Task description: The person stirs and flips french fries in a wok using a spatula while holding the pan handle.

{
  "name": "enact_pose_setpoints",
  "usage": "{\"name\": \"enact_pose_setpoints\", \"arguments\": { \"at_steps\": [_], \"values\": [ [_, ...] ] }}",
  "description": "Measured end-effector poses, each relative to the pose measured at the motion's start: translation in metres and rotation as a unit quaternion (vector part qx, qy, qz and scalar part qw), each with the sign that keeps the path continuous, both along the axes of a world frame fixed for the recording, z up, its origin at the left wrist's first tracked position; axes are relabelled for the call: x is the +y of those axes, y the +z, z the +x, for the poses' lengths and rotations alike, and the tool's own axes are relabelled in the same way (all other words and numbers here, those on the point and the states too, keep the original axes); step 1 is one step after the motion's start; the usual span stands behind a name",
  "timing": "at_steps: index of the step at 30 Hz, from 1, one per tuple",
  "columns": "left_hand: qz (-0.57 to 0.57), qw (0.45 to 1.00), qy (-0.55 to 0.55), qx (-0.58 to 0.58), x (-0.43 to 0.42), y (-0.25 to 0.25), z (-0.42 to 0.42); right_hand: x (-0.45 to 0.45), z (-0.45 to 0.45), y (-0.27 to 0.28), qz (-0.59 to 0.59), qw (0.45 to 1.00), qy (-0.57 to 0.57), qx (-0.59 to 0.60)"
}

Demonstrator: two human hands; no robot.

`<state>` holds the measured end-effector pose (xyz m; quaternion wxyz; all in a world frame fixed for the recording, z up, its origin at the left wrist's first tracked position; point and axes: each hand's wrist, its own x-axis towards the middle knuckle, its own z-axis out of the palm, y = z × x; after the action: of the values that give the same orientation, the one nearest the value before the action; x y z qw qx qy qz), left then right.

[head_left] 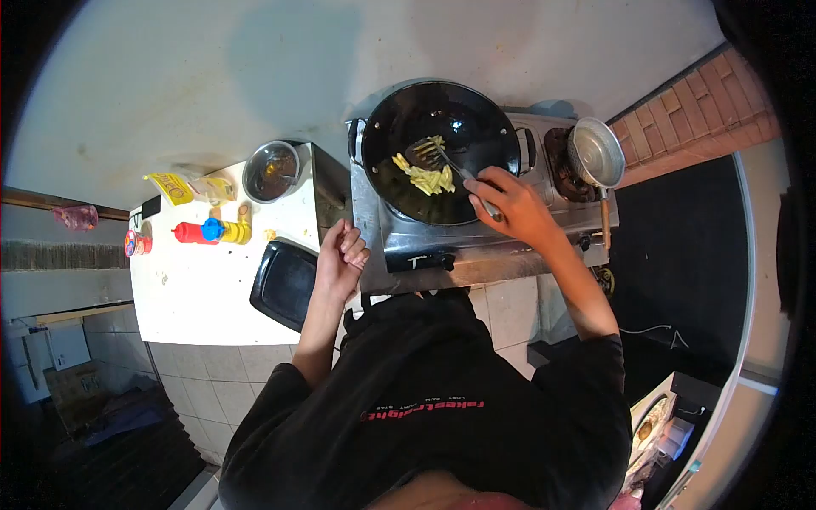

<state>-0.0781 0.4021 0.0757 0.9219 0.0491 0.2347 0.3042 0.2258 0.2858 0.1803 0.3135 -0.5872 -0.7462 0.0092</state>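
Observation:
Over the front right rim of a large black wok [399, 106], my right hand [514, 206] is closed round the handle of a slotted spatula [427, 154]. The spatula's head is inside the wok, touching a small heap of yellowish food pieces [429, 179]. Dark, shiny liquid shows around the food. My left hand [342, 253] hangs between the white table and the stove, near the black tray [287, 282], its fingers curled together with nothing visible in them.
The wok sits on a metal stove [416, 241]. A small saucepan [597, 153] stands on the right burner, its handle pointing toward me. On the white table [204, 293] are a metal bowl [272, 172], a red bottle [188, 233], a yellow bottle [236, 231] and a yellow packet [172, 189].

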Motion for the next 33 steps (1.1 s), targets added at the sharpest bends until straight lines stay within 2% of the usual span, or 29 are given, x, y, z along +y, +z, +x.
{"name": "enact_pose_setpoints", "arguments": {
  "at_steps": [2,4,11,13,16,20,23,25,27,31,33],
  "values": [
    [0.002,1.000,-0.002,-0.001,0.000,-0.002,-0.001,-0.005,0.001,0.002,-0.013,1.000,-0.010,0.023],
    [0.006,1.000,-0.003,-0.003,-0.001,-0.004,-0.002,-0.007,0.005,-0.002,0.003,0.988,-0.038,0.148],
    [0.003,1.000,-0.001,0.009,-0.003,-0.008,-0.001,0.004,0.014,-0.033,0.028,0.972,-0.143,0.187],
    [0.003,1.000,0.001,0.008,-0.003,-0.007,-0.001,0.004,0.008,-0.035,-0.009,0.949,-0.150,0.276],
    [0.001,1.000,-0.001,-0.002,-0.003,-0.006,0.001,0.010,0.002,-0.030,0.030,0.964,-0.168,0.204],
    [0.001,1.000,0.001,0.004,-0.005,-0.008,-0.001,0.022,-0.004,-0.024,0.062,0.953,-0.194,0.225],
    [-0.001,1.000,-0.007,0.001,-0.007,-0.010,0.002,0.033,-0.016,-0.026,0.071,0.952,-0.172,0.243],
    [-0.003,1.000,-0.011,0.004,-0.006,-0.009,0.003,0.041,-0.015,-0.038,0.020,0.961,-0.151,0.232],
    [-0.002,1.000,-0.003,-0.002,-0.004,-0.007,0.003,0.045,-0.002,-0.041,0.041,0.964,-0.154,0.214],
    [0.007,1.000,0.010,-0.019,-0.002,-0.007,-0.004,0.043,0.039,-0.013,0.079,0.961,-0.211,0.161],
    [0.006,1.000,0.009,-0.015,-0.002,-0.009,-0.008,0.043,0.062,0.009,-0.022,0.955,-0.260,0.139]
  ]
}}
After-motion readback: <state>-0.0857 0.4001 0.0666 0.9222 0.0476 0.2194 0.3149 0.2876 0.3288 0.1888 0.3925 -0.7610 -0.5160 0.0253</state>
